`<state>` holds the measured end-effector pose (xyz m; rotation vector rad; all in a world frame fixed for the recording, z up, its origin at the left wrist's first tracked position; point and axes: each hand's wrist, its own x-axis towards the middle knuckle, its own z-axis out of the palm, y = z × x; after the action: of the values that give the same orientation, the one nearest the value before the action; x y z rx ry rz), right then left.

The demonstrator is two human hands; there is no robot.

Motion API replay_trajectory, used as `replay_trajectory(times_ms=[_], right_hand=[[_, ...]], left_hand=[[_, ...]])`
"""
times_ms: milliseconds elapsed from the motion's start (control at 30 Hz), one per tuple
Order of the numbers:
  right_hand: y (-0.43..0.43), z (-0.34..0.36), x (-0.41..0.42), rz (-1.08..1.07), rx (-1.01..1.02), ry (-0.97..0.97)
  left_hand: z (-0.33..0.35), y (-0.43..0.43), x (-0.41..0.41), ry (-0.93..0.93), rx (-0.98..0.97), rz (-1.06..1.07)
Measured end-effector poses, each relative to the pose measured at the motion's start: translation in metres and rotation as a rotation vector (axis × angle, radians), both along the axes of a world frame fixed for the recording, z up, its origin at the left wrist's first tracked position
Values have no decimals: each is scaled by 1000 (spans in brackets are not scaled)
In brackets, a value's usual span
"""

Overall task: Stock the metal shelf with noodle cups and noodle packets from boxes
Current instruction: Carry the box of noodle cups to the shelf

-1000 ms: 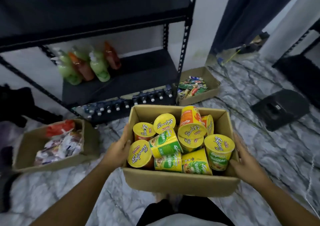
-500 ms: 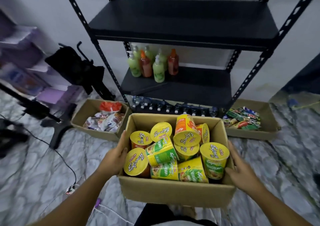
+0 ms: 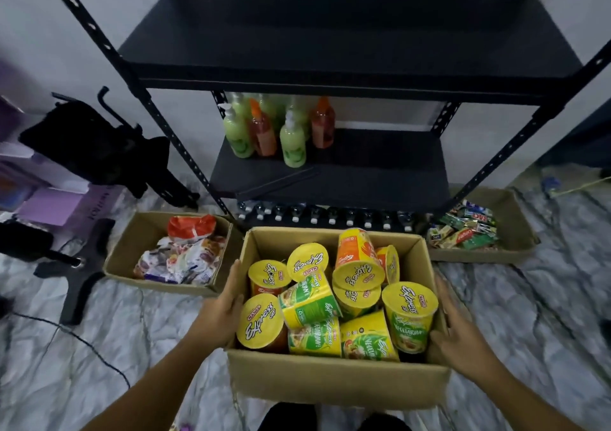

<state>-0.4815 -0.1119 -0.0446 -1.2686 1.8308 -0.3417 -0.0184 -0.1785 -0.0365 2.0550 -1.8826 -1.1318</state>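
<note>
Currently: cardboard box [image 3: 337, 381] of noodle cups [image 3: 410, 311], held before the metal shelf [image 3: 347, 50]; left hand [image 3: 221, 305] and right hand [image 3: 463, 331] pressed flat on its side walls, fingers straight. Noodle packets [image 3: 180, 258] in second box [image 3: 132, 248], floor, left.

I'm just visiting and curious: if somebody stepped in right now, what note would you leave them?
Both open: left grip and right grip, flat against opposite side walls of the cup box.
The noodle cups all lie in it, before the metal shelf.
Noodle packets sit in the packet box on the floor, left.
Done: nothing stocked; the shelf holds only bottles.
Left: shelve all cups and packets.
</note>
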Motion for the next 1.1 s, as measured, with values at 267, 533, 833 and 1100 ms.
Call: replay_trajectory(times_ms=[267, 533, 833, 1100], right_hand=[[-80, -138, 23, -115, 131, 21], [-142, -340, 20, -103, 72, 30], [-187, -455, 15, -109, 18, 77], [-203, -492, 16, -147, 1, 45]], left_hand=[[-150, -97, 1, 52, 144, 99], [-339, -153, -11, 45, 192, 187], [-471, -188, -21, 80, 161, 180], [-509, -212, -24, 81, 109, 177]])
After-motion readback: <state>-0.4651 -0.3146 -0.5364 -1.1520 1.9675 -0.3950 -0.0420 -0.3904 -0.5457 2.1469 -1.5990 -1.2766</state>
